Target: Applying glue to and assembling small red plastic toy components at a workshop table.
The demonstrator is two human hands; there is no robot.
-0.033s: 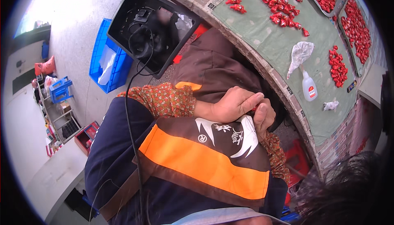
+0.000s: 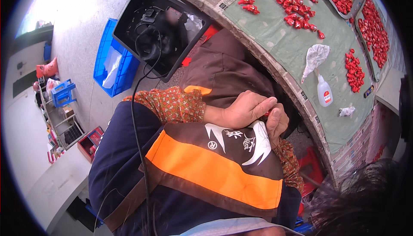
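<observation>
My left hand [image 2: 246, 111] and my right hand [image 2: 277, 123] meet over my lap, thumbs close together and fingers curled inward. A sliver of a small red piece [image 2: 267, 113] shows between them, and the rest of it is hidden by the fingers. On the green cloth [image 2: 262, 38] of the table lie similar-looking small red pieces: a loose group [image 2: 297, 9], a short row [image 2: 248, 0] at the table's near edge, and a tighter pile [image 2: 354, 72] farther right.
A white squeeze bottle [image 2: 325, 90], a crumpled cloth [image 2: 316, 58] and a small white wad [image 2: 346, 111] lie on the table. Two trays [image 2: 358, 28] hold many red pieces. At left stand a black bin [image 2: 124, 29] with a cable [image 2: 134, 124] and a blue crate [image 2: 100, 61].
</observation>
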